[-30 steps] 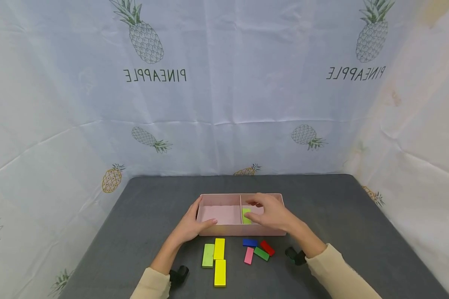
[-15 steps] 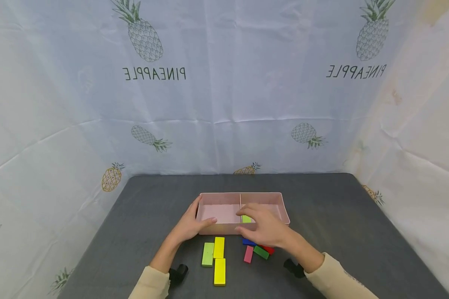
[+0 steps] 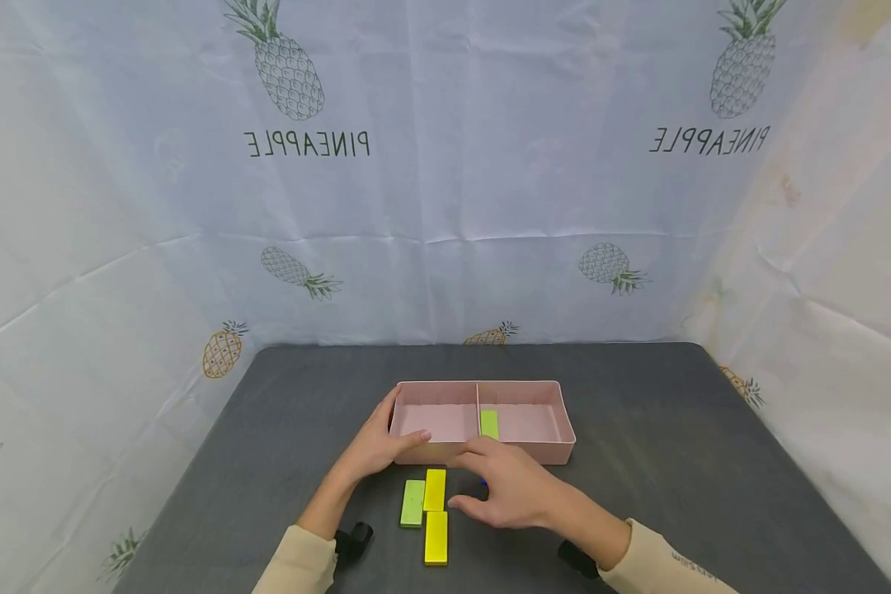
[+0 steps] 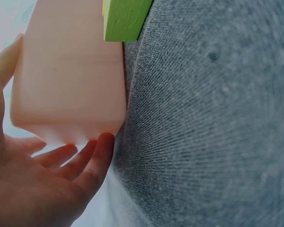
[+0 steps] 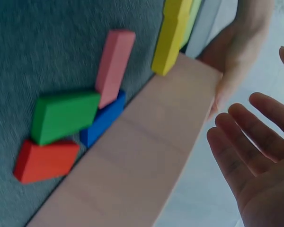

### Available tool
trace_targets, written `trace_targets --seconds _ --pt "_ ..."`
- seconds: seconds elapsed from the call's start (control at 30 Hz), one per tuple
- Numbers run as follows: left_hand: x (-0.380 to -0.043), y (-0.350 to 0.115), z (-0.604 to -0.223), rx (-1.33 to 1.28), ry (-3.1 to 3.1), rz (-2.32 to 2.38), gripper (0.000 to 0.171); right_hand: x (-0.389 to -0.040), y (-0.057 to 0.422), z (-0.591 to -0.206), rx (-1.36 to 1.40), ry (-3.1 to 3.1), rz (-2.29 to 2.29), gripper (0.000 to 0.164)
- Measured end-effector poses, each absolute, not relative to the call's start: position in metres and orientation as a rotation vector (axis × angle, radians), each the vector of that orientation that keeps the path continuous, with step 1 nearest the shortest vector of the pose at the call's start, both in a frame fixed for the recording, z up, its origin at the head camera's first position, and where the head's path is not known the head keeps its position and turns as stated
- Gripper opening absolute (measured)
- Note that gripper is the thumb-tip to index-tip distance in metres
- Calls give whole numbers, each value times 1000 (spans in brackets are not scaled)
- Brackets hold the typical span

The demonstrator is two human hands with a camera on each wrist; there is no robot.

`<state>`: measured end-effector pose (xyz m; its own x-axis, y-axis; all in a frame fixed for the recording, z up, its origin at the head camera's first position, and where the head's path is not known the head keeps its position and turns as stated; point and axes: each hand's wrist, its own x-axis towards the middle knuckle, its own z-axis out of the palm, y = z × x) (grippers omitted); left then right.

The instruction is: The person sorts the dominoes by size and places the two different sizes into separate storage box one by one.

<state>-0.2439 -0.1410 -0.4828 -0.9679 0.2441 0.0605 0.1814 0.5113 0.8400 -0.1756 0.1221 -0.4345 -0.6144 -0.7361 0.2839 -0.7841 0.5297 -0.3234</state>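
My left hand (image 3: 374, 450) grips the left end of a pink two-compartment box (image 3: 553, 453), thumb over the front rim and fingers against the end wall. A light green block (image 3: 489, 424) stands in the right compartment, against the divider. In front of the box, my right hand (image 3: 508, 487) hovers with thumb and fingers apart, holding nothing. It hides most of a small group seen in the right wrist view: a pink block (image 5: 114, 66), a green block (image 5: 65, 116), a blue block (image 5: 104, 120) and a red block (image 5: 46, 161).
Two yellow blocks (image 3: 436, 538) and another light green block (image 3: 412, 503) lie on the dark grey table (image 3: 327, 379), between the hands. Black wrist cameras (image 3: 352, 544) hang beneath both wrists. A pineapple-print cloth (image 3: 431, 165) encloses the table's back and sides.
My right hand has come out of the right compartment, moving toward me and slightly left over the loose blocks. The light green block stays inside. My left hand keeps its grip on the box.
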Motion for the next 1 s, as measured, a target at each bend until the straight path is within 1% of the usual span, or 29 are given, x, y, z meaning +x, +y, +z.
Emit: trace_targets --seconds 0.27,0.63,1.0 --pt "-243 -140 -481 348 2697 1442 106 -163 111 -445 1431 -2621 512 37" --pt "-242 -140 -483 332 2703 1443 105 -151 93 -458 1544 -2618 338 41" --pt "-242 -140 -483 339 2707 1433 104 -149 81 -465 1590 -2732 251 44"
